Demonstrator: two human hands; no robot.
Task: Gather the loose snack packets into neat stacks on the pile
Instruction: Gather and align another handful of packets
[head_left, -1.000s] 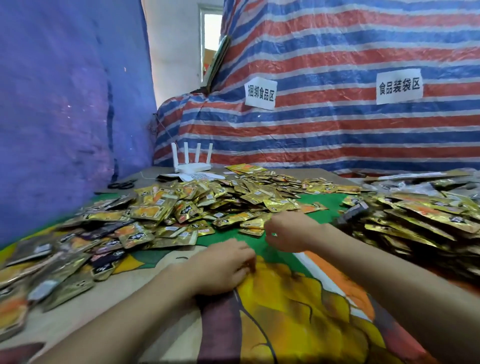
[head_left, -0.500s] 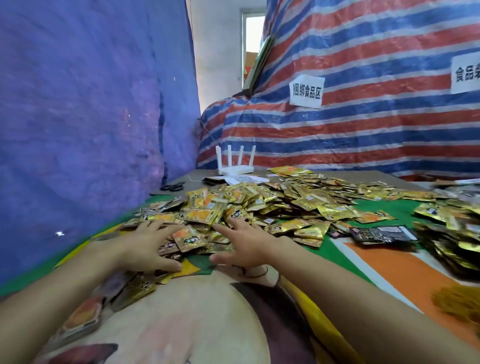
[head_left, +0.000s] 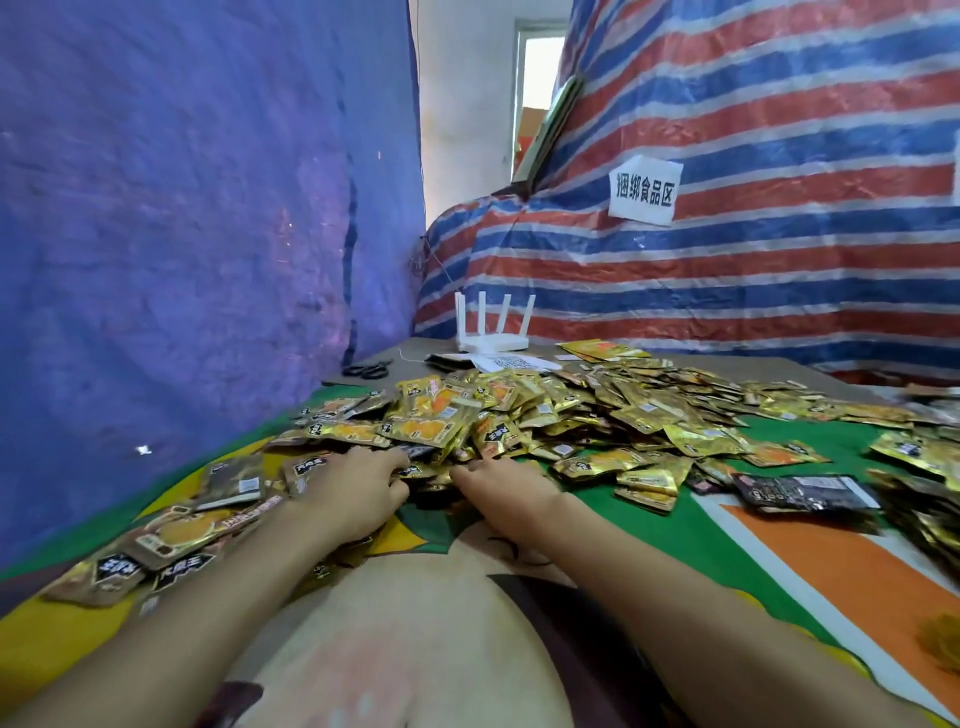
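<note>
Half a second ago both hands lay spread on the packets, with a gap between them. Now they have come together at the near edge of the pile (head_left: 545, 415). The left hand (head_left: 358, 493) reaches forward with its fingers a little bent and the tips in the pile's edge. Whether it grips a packet cannot be told. The right hand (head_left: 501, 491) lies just beside it, with the fingers straight and together. It points toward the left hand, touches the pile and holds nothing. Loose packets (head_left: 176, 530) lie on the mat (head_left: 701, 545) beside the left forearm. A black packet (head_left: 800, 491) lies apart at the right.
</note>
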